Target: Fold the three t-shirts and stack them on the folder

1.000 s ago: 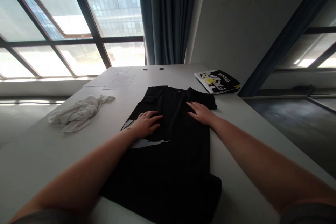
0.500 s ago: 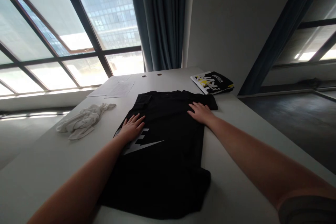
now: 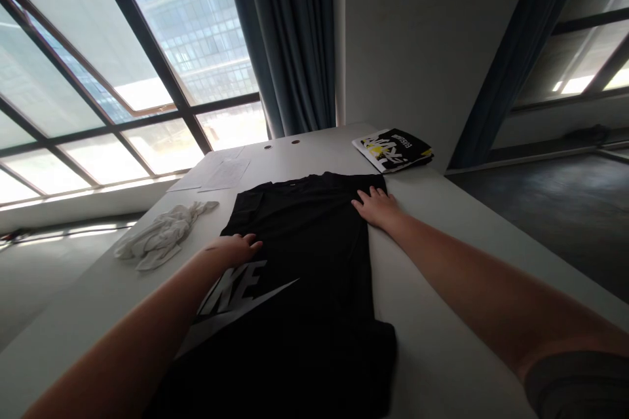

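Observation:
A black T-shirt lies stretched out on the white table, with a grey-white NIKE print and swoosh on its lower left. Its far end is the neck and shoulder edge, and a folded flap shows at the upper left. My left hand is at the shirt's left side just above the print, fingers bent down and closed against the cloth; their tips are partly hidden. Near the shirt's far right corner, my right hand rests with its fingers spread on the fabric.
On the white table, a crumpled white cloth lies to the left. Sheets of paper lie behind it. A folded black, white and yellow printed item sits at the far right. Beyond are a blue curtain and windows.
My left hand has gone from flat to bent and sits farther left, uncovering more of the print. The shirt has shifted nearer, and its right sleeve no longer sticks out past my right hand.

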Demonstrator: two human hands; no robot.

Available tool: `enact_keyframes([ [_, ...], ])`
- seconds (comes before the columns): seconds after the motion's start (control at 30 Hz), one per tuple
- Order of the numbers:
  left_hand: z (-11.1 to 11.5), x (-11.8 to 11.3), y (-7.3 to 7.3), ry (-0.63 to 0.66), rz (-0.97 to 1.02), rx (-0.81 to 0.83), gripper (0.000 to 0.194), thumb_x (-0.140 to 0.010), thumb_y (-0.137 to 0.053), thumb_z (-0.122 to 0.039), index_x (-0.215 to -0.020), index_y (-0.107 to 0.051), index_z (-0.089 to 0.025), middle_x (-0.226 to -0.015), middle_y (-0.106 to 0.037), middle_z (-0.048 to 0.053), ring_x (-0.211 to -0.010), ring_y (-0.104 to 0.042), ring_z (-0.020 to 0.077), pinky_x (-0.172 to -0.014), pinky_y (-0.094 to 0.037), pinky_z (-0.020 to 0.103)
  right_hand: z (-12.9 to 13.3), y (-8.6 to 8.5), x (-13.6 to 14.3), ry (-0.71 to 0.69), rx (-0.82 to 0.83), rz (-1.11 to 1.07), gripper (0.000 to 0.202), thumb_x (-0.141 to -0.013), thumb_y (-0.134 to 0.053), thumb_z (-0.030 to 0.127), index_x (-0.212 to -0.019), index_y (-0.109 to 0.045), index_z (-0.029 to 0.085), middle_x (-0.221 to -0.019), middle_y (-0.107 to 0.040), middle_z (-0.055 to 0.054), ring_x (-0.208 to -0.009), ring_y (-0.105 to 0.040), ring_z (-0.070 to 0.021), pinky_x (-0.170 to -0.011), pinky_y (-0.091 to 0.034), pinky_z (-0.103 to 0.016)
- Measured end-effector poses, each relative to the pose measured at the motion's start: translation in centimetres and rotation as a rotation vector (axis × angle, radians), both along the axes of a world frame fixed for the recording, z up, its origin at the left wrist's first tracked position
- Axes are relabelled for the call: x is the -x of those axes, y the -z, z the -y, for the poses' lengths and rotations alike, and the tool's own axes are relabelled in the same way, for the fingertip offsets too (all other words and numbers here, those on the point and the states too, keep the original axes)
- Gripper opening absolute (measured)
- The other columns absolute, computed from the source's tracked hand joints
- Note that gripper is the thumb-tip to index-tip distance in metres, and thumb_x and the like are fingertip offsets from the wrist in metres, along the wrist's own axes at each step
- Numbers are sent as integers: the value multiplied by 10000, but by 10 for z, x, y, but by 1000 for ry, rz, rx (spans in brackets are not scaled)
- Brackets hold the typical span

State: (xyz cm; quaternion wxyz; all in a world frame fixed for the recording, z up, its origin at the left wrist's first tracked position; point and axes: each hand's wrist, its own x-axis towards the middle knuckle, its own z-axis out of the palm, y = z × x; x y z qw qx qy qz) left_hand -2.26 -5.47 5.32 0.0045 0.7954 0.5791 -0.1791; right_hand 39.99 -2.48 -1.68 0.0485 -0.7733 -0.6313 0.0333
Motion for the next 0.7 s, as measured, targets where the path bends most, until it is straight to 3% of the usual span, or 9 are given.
enact_keyframes([
  [0.07,-8,-24,-9,-141,-70,-2,698,-1013,-285,-673,-1363,-671,-209,-1303,-709,224,-1208,-674,401,-979,-531,528,2,-5,0,28,1,10,687,-1093,-268,649,-1643,-412,264,-1652,-311,-203,-1511,-336,-389,-1190,-298,-592],
  [0.1,-13,-38,-11,-139,-71,-67,698,-1016,-292,-666,-1355,-671,-188,-1339,-684,233,-1222,-663,405,-974,-534,516,4,-8,1,34,-2,17,677,-1090,-275,650,-1624,-444,269,-1620,-358,-210,-1477,-378,-399,-1162,-318,-611],
  [0.17,-27,-67,-10,-73,-8,-218,647,-1022,-342,-633,-1371,-652,-186,-1433,-624,220,-1297,-613,398,-1015,-519,502,6,-13,0,36,-26,32,655,-1083,-294,652,-1563,-528,274,-1531,-458,-214,-1382,-461,-414,-1102,-353,-646],
  [0.23,-45,-94,-3,22,108,-265,612,-1043,-343,-580,-1444,-594,-193,-1531,-560,186,-1395,-541,367,-1106,-468,501,7,-17,-2,25,-74,52,623,-1082,-314,632,-1488,-607,261,-1455,-517,-207,-1306,-503,-407,-1066,-378,-648],
  [0.37,-88,-136,17,109,264,-88,644,-1065,-299,-559,-1608,-415,-233,-1723,-325,81,-1597,-271,290,-1278,-286,475,4,-20,-14,48,-164,45,569,-1088,-330,567,-1343,-703,222,-1382,-571,-194,-1259,-525,-378,-1044,-419,-595],
  [0.53,-126,-155,44,13,348,-99,697,-1058,-198,-586,-1677,-279,-276,-1772,-152,39,-1638,-126,290,-1312,-162,560,-4,-16,-42,159,-131,-21,464,-1050,-449,492,-1355,-672,222,-1312,-629,-181,-1195,-583,-357,-1033,-426,-574],
  [0.7,-145,-150,60,-52,416,-138,740,-1024,-250,-644,-1682,-280,-305,-1771,-148,17,-1641,-112,283,-1326,-109,554,-7,-14,-54,215,-146,-43,399,-1026,-504,430,-1331,-667,231,-1280,-641,-152,-1165,-590,-352,-1031,-418,-565],
])
